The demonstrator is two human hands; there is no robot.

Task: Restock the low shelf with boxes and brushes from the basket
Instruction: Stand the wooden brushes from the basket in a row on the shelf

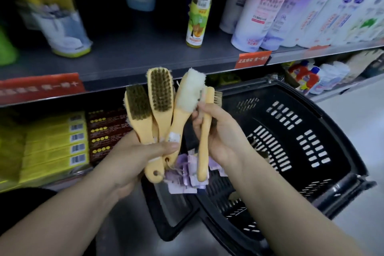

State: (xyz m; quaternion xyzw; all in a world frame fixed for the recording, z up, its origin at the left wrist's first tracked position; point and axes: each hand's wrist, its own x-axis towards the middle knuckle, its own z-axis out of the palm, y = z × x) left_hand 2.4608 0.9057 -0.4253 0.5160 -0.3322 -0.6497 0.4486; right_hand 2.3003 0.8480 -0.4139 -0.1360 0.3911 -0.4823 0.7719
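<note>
My left hand grips a fan of three wooden-handled brushes: two with brown bristles and one with white fleece. Purple paper tags dangle from their handle ends. My right hand holds a fourth wooden brush upright by its handle, its bristles facing away, right beside the fleece one. Both hands hover over the black plastic basket, which stands on the floor in front of the shelving. On the low shelf at left sit stacked yellow boxes and dark brown boxes.
The upper shelf carries bottles: a slim yellow-green one, tall white ones at right, a blue-white one at the back. Red price strips line its front edge. More bottles stand low at right.
</note>
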